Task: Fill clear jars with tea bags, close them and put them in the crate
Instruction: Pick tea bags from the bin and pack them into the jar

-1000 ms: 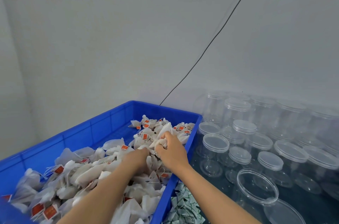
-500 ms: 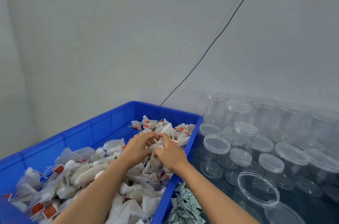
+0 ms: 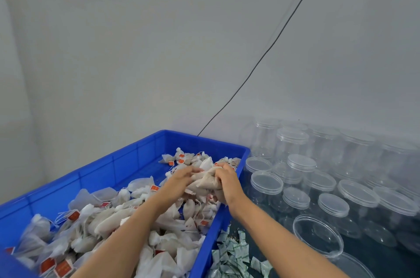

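Change: since a second ago both my hands have risen off the heap and closed together, lifting a bundle of tea bags (image 3: 205, 181) that was loose in the pile before.
Bundle axis: the clump lies roughly level between my palms, its long axis running left to right across the crate, one white bag corner poking up and away from me.
Left hand (image 3: 179, 178): fingers curled round the left end of the bundle, pressing it toward the other hand; thumb hidden beneath the bags.
Right hand (image 3: 227, 183): fingers wrapped over the right end, knuckles up, gripping firmly just inside the crate's right wall.
Bundle place: held just above the heap, at the far right part of the blue crate (image 3: 127, 164).
Heap (image 3: 118, 221): white bags with red tags and strings, lying every way, filling the near and middle crate.
Open jar (image 3: 318, 235): clear, lidless, mouth upward, near my right forearm, apart from the crate.
Lidded jars (image 3: 295, 164): clear, upright, crowded to the right, against the wall.
Small sachets (image 3: 234, 255): green-printed, scattered between crate and open jar.
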